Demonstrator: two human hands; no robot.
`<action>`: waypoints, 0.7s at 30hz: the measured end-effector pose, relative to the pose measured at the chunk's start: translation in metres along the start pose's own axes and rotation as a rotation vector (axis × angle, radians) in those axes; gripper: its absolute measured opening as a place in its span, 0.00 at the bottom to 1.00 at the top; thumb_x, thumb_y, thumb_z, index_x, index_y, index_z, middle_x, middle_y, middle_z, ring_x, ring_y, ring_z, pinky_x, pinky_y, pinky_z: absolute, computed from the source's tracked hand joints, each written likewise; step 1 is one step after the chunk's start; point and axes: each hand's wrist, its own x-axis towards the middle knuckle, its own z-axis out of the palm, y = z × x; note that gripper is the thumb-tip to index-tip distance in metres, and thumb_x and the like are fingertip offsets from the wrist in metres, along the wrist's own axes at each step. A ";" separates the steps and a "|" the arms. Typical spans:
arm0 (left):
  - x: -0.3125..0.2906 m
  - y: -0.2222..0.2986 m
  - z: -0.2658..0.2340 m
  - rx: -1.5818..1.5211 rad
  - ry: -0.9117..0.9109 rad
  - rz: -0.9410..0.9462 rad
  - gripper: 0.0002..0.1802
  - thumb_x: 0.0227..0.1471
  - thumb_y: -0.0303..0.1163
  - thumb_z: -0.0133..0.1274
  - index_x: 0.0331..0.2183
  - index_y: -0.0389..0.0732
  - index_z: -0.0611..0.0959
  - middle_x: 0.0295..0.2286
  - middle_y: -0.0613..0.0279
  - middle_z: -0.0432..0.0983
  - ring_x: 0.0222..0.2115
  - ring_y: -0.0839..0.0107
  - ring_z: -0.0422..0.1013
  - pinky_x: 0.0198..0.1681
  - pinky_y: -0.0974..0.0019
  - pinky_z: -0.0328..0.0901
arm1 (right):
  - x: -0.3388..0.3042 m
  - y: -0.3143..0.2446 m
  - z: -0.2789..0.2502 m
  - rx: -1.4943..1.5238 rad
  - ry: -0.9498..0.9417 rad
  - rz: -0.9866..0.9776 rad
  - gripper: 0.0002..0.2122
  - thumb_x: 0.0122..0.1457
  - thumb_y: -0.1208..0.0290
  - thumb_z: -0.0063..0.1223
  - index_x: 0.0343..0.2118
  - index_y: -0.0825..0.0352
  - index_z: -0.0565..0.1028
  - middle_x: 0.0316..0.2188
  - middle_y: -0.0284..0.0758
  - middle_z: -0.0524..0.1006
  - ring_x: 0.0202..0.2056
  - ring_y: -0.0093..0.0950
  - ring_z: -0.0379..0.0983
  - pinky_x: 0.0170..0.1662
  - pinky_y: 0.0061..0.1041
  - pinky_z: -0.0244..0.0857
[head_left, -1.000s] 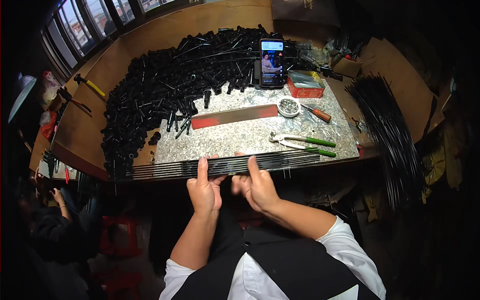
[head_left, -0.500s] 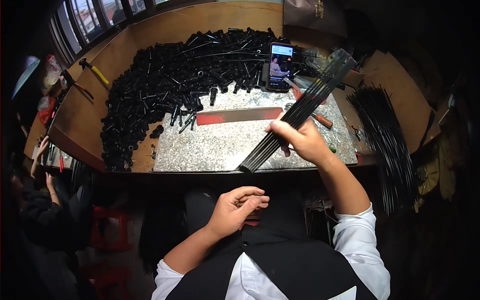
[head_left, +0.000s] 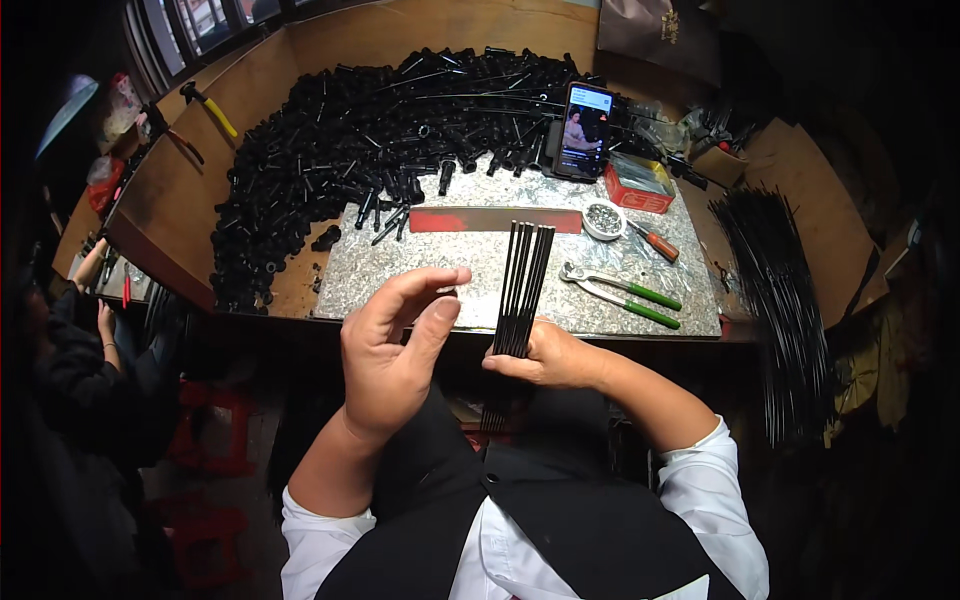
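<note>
A bundle of thin black rods (head_left: 520,290) stands nearly upright over the table's front edge. My right hand (head_left: 545,358) is wrapped round it below its middle, and the lower ends hang in front of my lap. To the left of the bundle, my left hand (head_left: 395,345) is raised, thumb and fingers apart, holding nothing. Behind the rods on the speckled board lie pincers with green handles (head_left: 625,295). A red and grey strip (head_left: 495,220) lies farther back, next to a white round dish of small metal pieces (head_left: 603,220).
A large heap of black tubular parts (head_left: 330,160) fills the back left. A phone (head_left: 585,130) stands at the back, near a red box (head_left: 640,183) and an orange-handled screwdriver (head_left: 655,243). More black rods (head_left: 775,310) overhang the right edge. Another person's hand (head_left: 93,265) shows far left.
My right hand has brought the rod bundle left and nearer to me, turning it from slanted to nearly upright. My left hand has risen and its fingers have spread. The pincers and dish are now uncovered.
</note>
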 end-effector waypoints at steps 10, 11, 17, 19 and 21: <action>0.035 0.007 0.020 -0.230 -0.244 -0.156 0.27 0.52 0.19 0.50 0.53 0.33 0.63 0.47 0.50 0.68 0.49 0.68 0.67 0.52 0.68 0.63 | -0.002 0.003 0.008 0.110 -0.133 -0.036 0.15 0.58 0.60 0.51 0.29 0.70 0.72 0.26 0.43 0.74 0.31 0.38 0.71 0.36 0.33 0.64; 0.036 0.005 0.024 -0.266 -0.253 -0.196 0.26 0.52 0.19 0.50 0.53 0.34 0.63 0.47 0.49 0.68 0.48 0.68 0.68 0.51 0.68 0.64 | 0.000 0.005 0.009 0.044 -0.129 -0.100 0.15 0.58 0.60 0.51 0.30 0.70 0.72 0.27 0.43 0.74 0.33 0.38 0.72 0.37 0.34 0.65; 0.035 0.003 0.025 -0.194 -0.330 -0.245 0.22 0.55 0.19 0.46 0.52 0.34 0.66 0.33 0.50 0.77 0.36 0.70 0.75 0.41 0.71 0.71 | -0.005 -0.006 0.001 0.148 -0.270 -0.025 0.14 0.59 0.59 0.49 0.37 0.67 0.73 0.34 0.42 0.75 0.39 0.37 0.72 0.44 0.33 0.64; 0.033 0.003 0.025 -0.196 -0.324 -0.230 0.21 0.54 0.19 0.46 0.51 0.34 0.67 0.33 0.50 0.78 0.36 0.71 0.75 0.40 0.72 0.70 | -0.011 0.008 0.006 0.231 -0.146 -0.132 0.20 0.63 0.54 0.37 0.40 0.68 0.73 0.37 0.42 0.75 0.42 0.38 0.71 0.47 0.33 0.63; 0.032 0.005 0.024 -0.183 -0.363 -0.231 0.21 0.54 0.19 0.47 0.51 0.33 0.68 0.33 0.50 0.79 0.36 0.72 0.75 0.40 0.72 0.70 | -0.013 0.012 0.002 0.413 -0.131 -0.092 0.25 0.65 0.52 0.26 0.41 0.69 0.72 0.35 0.38 0.75 0.38 0.32 0.73 0.42 0.29 0.65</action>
